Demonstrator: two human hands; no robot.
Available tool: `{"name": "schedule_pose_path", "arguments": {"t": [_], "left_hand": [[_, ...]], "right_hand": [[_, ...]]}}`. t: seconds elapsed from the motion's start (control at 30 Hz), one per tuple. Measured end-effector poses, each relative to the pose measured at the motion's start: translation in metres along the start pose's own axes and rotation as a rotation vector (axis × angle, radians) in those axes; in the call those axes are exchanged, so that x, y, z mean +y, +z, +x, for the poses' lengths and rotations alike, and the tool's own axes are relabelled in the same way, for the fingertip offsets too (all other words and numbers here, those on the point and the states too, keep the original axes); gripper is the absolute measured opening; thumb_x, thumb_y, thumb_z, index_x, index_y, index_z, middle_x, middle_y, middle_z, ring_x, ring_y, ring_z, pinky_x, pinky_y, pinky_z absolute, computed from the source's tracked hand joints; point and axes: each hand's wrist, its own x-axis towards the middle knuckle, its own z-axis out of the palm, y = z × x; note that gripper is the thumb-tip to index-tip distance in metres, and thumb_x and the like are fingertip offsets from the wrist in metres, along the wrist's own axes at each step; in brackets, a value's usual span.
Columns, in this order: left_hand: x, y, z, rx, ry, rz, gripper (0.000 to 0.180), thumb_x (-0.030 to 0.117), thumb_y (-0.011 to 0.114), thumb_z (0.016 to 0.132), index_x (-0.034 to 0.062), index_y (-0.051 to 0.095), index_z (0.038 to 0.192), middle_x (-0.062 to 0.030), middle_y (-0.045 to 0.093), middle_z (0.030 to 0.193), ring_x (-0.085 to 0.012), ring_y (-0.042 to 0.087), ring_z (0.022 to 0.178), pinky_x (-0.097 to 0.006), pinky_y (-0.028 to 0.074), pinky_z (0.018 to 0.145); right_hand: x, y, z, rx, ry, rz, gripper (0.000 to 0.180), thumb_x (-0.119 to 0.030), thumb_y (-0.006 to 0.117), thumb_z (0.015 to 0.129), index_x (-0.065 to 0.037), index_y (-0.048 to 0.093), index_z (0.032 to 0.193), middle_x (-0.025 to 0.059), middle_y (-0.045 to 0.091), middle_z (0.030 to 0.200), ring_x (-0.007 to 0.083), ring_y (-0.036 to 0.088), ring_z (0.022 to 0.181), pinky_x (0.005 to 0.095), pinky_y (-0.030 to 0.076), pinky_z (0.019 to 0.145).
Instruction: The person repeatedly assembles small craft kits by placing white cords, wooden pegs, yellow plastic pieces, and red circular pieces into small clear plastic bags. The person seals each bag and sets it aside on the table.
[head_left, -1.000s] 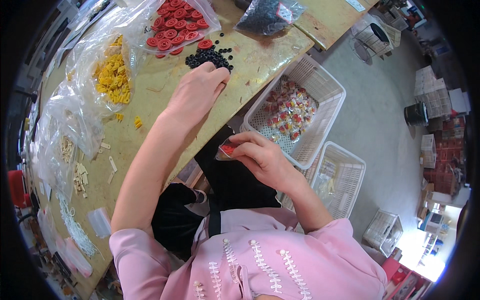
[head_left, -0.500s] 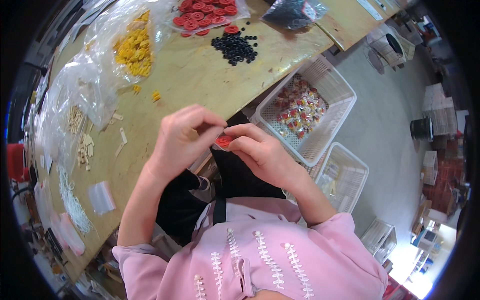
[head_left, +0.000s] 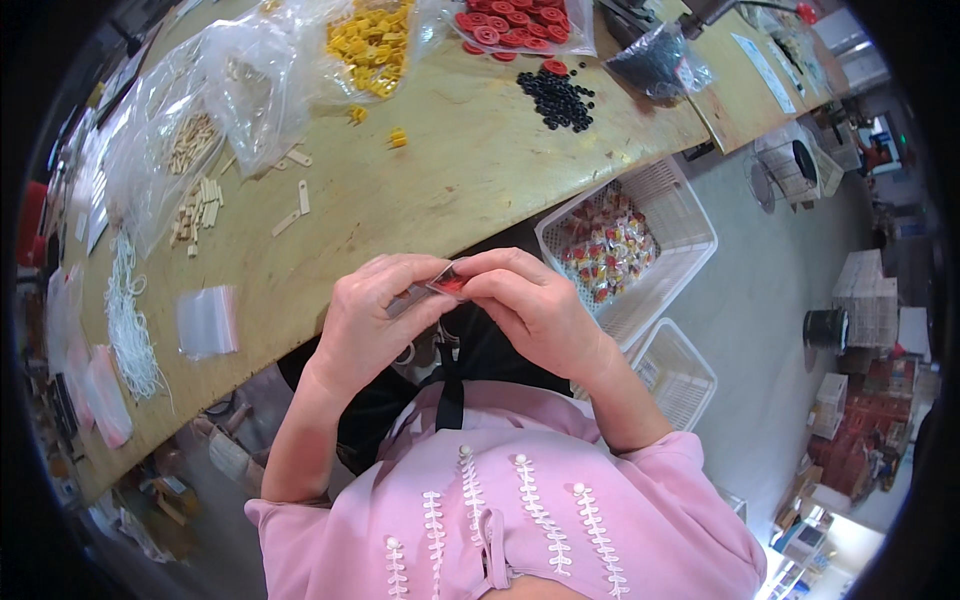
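Note:
Over my lap, just off the table's front edge, both hands meet at a small clear plastic bag (head_left: 437,287) with a red round piece (head_left: 450,284) in it. My left hand (head_left: 368,315) has its thumb and fingers closed on the bag's left side. At the other side, my right hand (head_left: 530,300) pinches the bag near its upper edge. The fingers cover much of the bag, so other contents cannot be made out.
On the table (head_left: 400,195) lie red discs (head_left: 515,22), black rings (head_left: 557,100), yellow pieces (head_left: 370,45), wooden sticks (head_left: 205,205), white strings (head_left: 130,330) and flat clear bags (head_left: 208,320). A white basket (head_left: 680,245) at right holds filled packets (head_left: 608,250); another basket (head_left: 680,370) stands nearer.
My left hand has come down from above the bag to grip its left side. My right hand still pinches it. The view has turned, so the table's things appear farther right.

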Motion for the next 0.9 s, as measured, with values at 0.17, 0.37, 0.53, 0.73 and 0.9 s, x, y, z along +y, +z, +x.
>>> {"name": "schedule_pose_path", "arguments": {"t": [0.17,0.37,0.53,0.73,0.9], "left_hand": [[-0.008,-0.002,-0.017,0.039,-0.068,-0.140,0.014,0.002,0.074,0.095,-0.0019,0.078,0.108,-0.0119,0.079,0.101,-0.0175,0.073,0.089,-0.029,0.057,0.078],[-0.011,-0.001,-0.028,0.122,-0.018,-0.182,0.013,0.003,0.071,0.099,-0.0023,0.078,0.107,-0.0124,0.080,0.103,-0.0204,0.074,0.093,-0.030,0.057,0.083],[-0.018,0.005,-0.036,0.191,0.068,-0.115,0.011,0.002,0.071,0.098,-0.0030,0.078,0.105,-0.0125,0.080,0.104,-0.0227,0.074,0.096,-0.032,0.057,0.085],[-0.019,0.007,-0.042,0.227,0.068,-0.122,0.008,-0.001,0.069,0.099,-0.0042,0.075,0.102,-0.0117,0.079,0.103,-0.0197,0.073,0.095,-0.030,0.057,0.085],[-0.021,0.015,-0.052,0.310,-0.174,-0.474,0.010,-0.003,0.063,0.103,-0.0061,0.072,0.106,-0.0087,0.074,0.106,-0.0108,0.067,0.093,-0.024,0.054,0.083]], "right_hand": [[-0.001,0.006,0.010,0.005,-0.088,-0.046,0.016,0.003,0.075,0.086,-0.006,0.069,0.098,0.0076,0.073,0.103,0.0294,0.070,0.101,0.0408,0.056,0.093],[-0.010,0.015,0.014,0.002,-0.085,-0.100,0.017,-0.001,0.078,0.083,-0.008,0.071,0.097,0.0058,0.072,0.098,0.0283,0.069,0.098,0.0437,0.051,0.096],[-0.021,0.015,0.014,0.007,-0.040,-0.269,0.016,-0.006,0.083,0.081,-0.010,0.073,0.093,0.0077,0.069,0.107,0.0294,0.066,0.104,0.0444,0.050,0.096],[-0.017,0.019,0.009,-0.114,0.131,0.051,0.012,0.000,0.078,0.086,-0.002,0.069,0.094,0.0122,0.070,0.102,0.0313,0.068,0.097,0.0385,0.055,0.086],[-0.018,0.028,0.000,0.101,0.484,0.477,0.015,-0.002,0.073,0.099,0.001,0.068,0.112,0.0052,0.072,0.098,0.0101,0.070,0.096,0.0272,0.057,0.089]]}}
